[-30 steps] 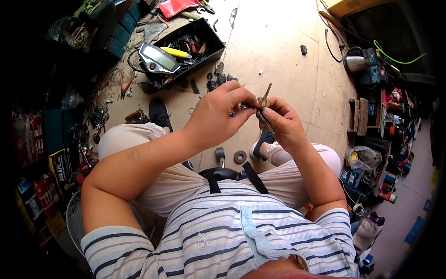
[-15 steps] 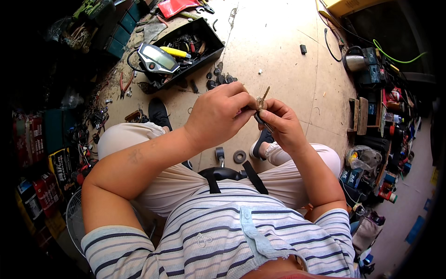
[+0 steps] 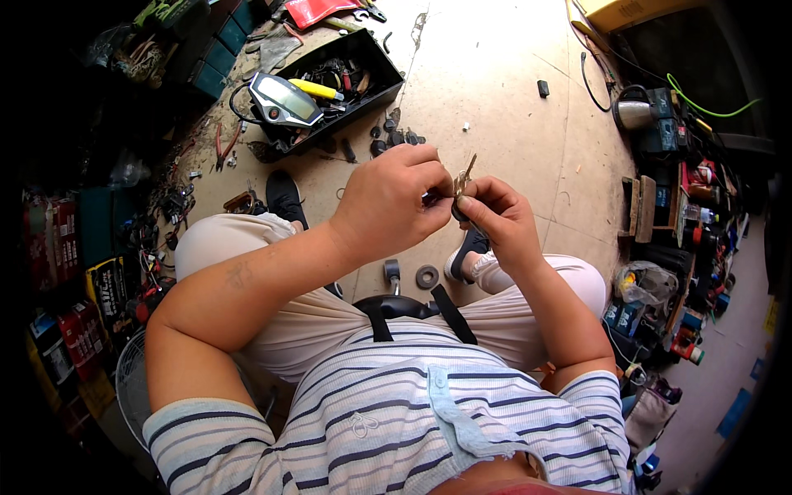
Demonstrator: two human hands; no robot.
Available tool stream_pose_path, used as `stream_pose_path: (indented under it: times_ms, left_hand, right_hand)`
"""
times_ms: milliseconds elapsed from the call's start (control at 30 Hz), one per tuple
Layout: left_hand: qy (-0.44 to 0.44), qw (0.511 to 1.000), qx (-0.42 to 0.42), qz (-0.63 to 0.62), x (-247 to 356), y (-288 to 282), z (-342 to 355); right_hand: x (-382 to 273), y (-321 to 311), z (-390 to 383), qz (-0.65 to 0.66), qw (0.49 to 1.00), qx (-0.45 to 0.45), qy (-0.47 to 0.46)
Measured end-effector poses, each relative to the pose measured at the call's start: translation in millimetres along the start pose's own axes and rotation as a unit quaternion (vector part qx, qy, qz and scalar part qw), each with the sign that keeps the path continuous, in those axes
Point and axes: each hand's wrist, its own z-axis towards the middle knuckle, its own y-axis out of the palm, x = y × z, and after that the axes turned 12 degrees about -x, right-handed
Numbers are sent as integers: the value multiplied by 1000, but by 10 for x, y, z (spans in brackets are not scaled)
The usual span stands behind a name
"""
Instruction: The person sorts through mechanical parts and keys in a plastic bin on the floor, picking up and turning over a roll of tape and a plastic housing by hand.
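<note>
Both hands meet in front of me at mid-body height. My right hand (image 3: 500, 216) pinches a small bunch of keys (image 3: 464, 177) between thumb and fingers. One thin metal blade points up, and a dark key head shows by the thumb. Close against the bunch, my left hand (image 3: 394, 200) has its fingers curled and pressed together, with their tips beside the keys. Something small and dark shows between those fingers, too hidden to name.
A black bin (image 3: 381, 82) of tools and parts stands on the floor ahead, left of centre. Across its near end lies a display unit (image 3: 285, 101). Red-handled pliers (image 3: 221, 148) lie left of it. Below my hands are a metal ring (image 3: 426, 276) and a black stool (image 3: 396, 306).
The keys have turned a little in my right hand; a dark piece that stuck out below the thumb no longer shows. My left hand has barely moved.
</note>
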Motion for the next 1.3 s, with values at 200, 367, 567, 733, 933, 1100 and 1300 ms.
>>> stream_pose_path:
  times_ms: [200,367,567,733,933,1100,1300]
  left_hand:
    - [-5,997,-24,-75,-32,61,-6]
    - [182,975,-127,-15,80,244,-105]
    - [-23,986,0,-163,36,-48,-17]
    - [-129,904,-15,-408,68,3,57]
    - [-196,890,-109,-397,83,-72,51]
    - [-203,844,-116,-483,28,-67,20]
    - [-161,923,-93,-338,19,-99,4]
  right_hand:
    - [26,23,-35,11,1000,8,4]
    - [-83,3,63,147,988,36,22]
    - [-123,-51,63,97,995,11,-37]
    - [-57,-45,91,34,997,-46,-59]
    - [-46,-44,100,78,994,-33,-66]
    - [5,-33,115,77,991,-51,-96]
    - [-114,-48,98,18,999,-26,-15]
